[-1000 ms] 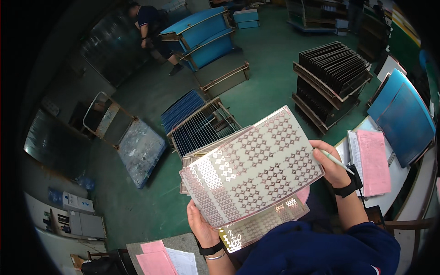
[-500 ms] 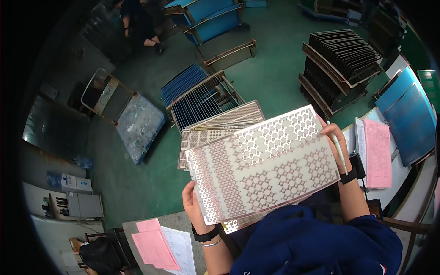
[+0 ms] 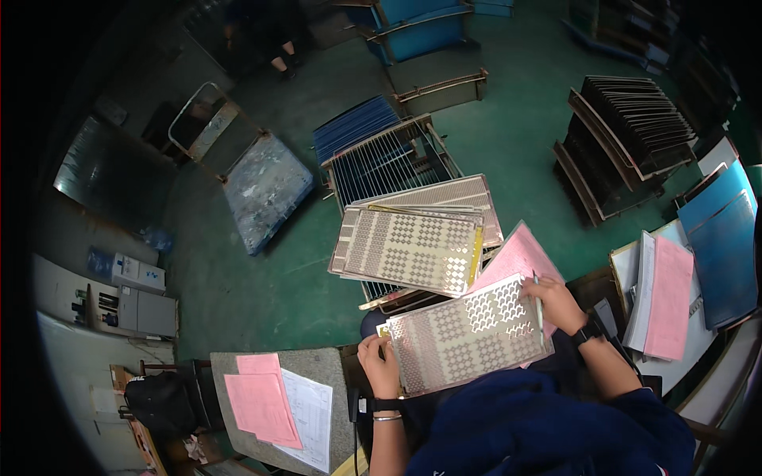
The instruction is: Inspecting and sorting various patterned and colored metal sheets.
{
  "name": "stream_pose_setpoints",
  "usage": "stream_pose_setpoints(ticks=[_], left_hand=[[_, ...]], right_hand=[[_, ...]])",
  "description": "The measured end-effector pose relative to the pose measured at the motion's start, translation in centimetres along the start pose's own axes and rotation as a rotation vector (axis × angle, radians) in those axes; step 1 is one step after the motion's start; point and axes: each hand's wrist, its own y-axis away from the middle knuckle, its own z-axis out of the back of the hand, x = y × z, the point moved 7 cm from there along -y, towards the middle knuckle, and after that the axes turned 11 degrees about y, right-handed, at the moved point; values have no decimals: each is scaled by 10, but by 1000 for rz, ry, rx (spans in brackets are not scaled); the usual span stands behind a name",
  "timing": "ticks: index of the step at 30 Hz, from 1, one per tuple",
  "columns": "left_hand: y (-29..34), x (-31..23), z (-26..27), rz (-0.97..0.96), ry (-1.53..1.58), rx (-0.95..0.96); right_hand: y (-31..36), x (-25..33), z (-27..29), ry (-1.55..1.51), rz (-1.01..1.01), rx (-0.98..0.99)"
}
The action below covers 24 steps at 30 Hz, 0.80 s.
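Observation:
A thin patterned panel (image 3: 464, 341), covered in rows of shiny metallic shapes, lies low in front of my body, close to my lap. Its left edge is gripped by my left hand (image 3: 380, 368), fingers closed at the corner. My right hand (image 3: 557, 305) is closed round a slim pale pen (image 3: 537, 292) and rests at the panel's upper right corner; its fingertips are partly hidden. Just beyond, a pink sheet (image 3: 520, 252) sticks out from behind the panel. Farther off, a stack of similar patterned panels (image 3: 413, 247) lies on a slotted rack (image 3: 373, 174).
At the left, pink and white papers (image 3: 262, 408) lie on a grey tabletop (image 3: 329, 373). More papers (image 3: 668, 297) and blue boards (image 3: 721, 238) stand at the right. A flat trolley (image 3: 266, 190), a dark rack of panels (image 3: 623, 135) and another person (image 3: 278, 55) are farther away.
The panel has come down and nearer my body, both hands moving with it. The stacked panels and pink sheet behind it now show. My view has shifted left.

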Motion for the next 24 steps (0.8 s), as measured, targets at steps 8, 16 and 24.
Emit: stream_pose_setpoints(ticks=[8, 16, 24], left_hand=[[-34, 15, -118, 981, 1695, 58], [-42, 3, -153, 1235, 1599, 175], [-63, -8, -137, 1197, 1579, 28]], right_hand=[[-134, -7, -30, -443, -210, -152], [-157, -12, -86, -6, -134, -368], [-150, -7, -77, 11, -117, -336]])
